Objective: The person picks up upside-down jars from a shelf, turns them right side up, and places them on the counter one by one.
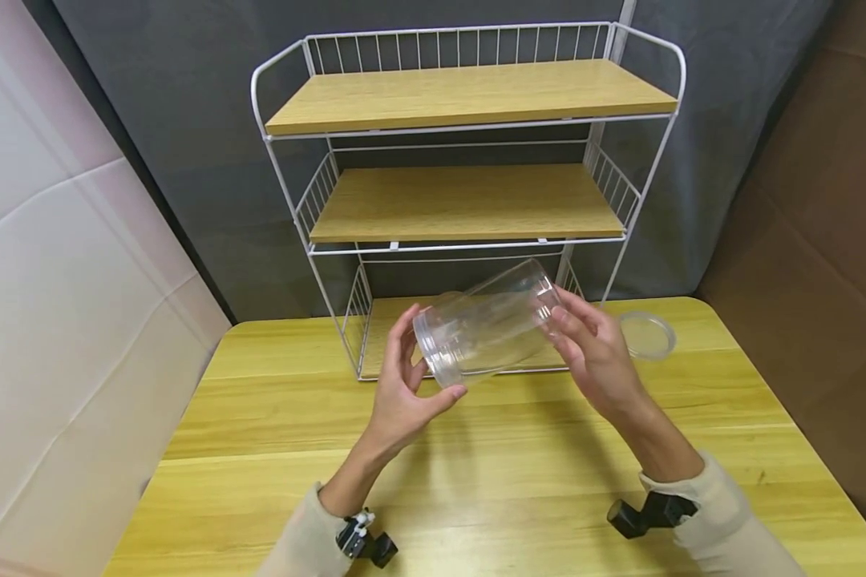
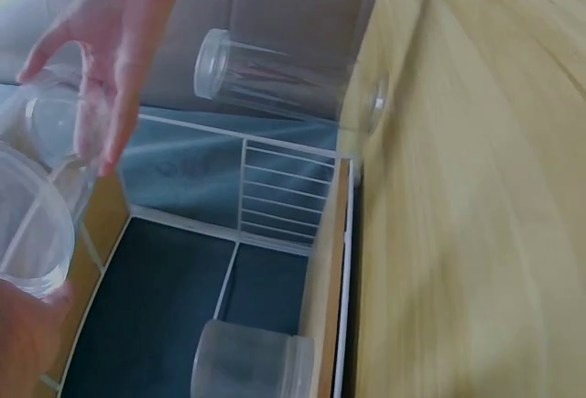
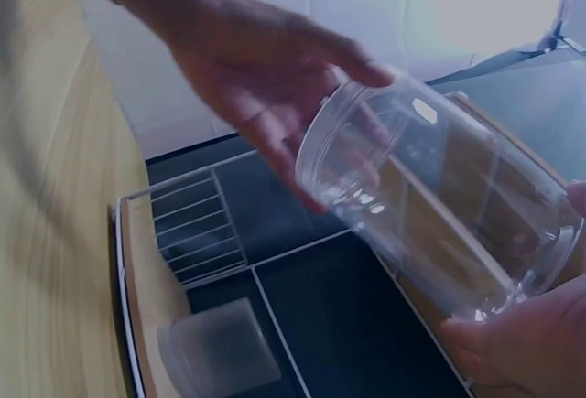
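A clear cylindrical jar [image 1: 487, 328] is held in the air, tilted, in front of the rack. My left hand [image 1: 404, 397] grips its wider, ridged end, thumb below and fingers on the far side. At the opposite, higher end my right hand [image 1: 595, 353] holds the jar between thumb and fingers. In the right wrist view, the left hand [image 3: 265, 78] spans the rim of the jar [image 3: 430, 197], and part of the right hand [image 3: 531, 348] shows at the other end. Whether the ridged end carries a lid, I cannot tell.
A three-tier white wire rack [image 1: 469, 248] with wooden shelves stands at the table's back. Another jar [image 3: 220, 348] sits on its bottom shelf. Right of the rack, a clear round piece [image 1: 647, 335] shows on the table [image 1: 317, 425]. A tall clear jar [image 2: 284, 82] appears in the left wrist view.
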The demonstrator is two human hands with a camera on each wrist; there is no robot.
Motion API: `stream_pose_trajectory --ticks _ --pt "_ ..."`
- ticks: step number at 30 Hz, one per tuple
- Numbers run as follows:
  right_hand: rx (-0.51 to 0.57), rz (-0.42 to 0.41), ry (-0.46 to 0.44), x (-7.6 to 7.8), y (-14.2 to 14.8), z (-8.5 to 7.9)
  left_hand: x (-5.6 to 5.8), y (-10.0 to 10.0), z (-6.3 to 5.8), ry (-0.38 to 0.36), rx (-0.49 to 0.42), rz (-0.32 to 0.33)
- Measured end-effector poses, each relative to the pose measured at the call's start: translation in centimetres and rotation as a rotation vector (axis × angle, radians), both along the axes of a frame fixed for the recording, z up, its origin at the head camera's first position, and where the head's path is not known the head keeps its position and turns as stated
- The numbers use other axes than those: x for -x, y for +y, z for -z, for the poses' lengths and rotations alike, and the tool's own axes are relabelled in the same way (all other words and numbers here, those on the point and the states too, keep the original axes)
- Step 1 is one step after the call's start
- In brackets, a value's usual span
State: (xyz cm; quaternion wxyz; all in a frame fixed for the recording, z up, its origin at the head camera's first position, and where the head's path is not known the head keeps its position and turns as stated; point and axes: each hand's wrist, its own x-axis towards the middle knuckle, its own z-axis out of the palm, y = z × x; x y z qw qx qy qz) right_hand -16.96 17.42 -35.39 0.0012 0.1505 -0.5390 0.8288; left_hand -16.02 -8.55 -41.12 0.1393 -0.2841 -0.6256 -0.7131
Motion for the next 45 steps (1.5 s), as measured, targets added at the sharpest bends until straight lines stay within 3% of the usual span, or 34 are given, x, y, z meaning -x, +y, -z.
stream_pose_trajectory --ticks 6,9,15,20,26,33,39,45 --pt "-0.066 -0.050 0.016 0.1 -0.1 0.6 0.2 -0.8 -0.9 0.057 -0.010 -0.025" --pt "-0.155 -0.056 0.021 0.1 0.0 0.9 0.3 -1.4 -1.3 0.069 0.006 -0.045" --pt "-0.535 0.063 0.143 0.2 1.1 1.0 0.5 -2.6 -1.8 0.094 0.059 -0.113" --pt "-0.689 0.193 0.276 0.1 2.5 0.2 0.6 -3.8 -1.9 0.090 0.181 -0.201" --pt "-0.786 0.405 0.417 0.3 4.1 -1.4 0.8 -5.4 -1.7 0.122 0.385 -0.325" --pt "-0.839 0.627 0.483 1.5 5.8 -3.0 0.6 -7.0 -2.0 0.130 0.493 -0.374" --pt "-0.934 0.699 0.470 3.3 7.3 -3.6 0.4 -8.4 -1.9 0.166 0.564 -0.378" --pt "-0.981 0.666 0.440 5.1 8.2 -4.3 0.3 -10.0 -1.5 0.181 0.630 -0.389"
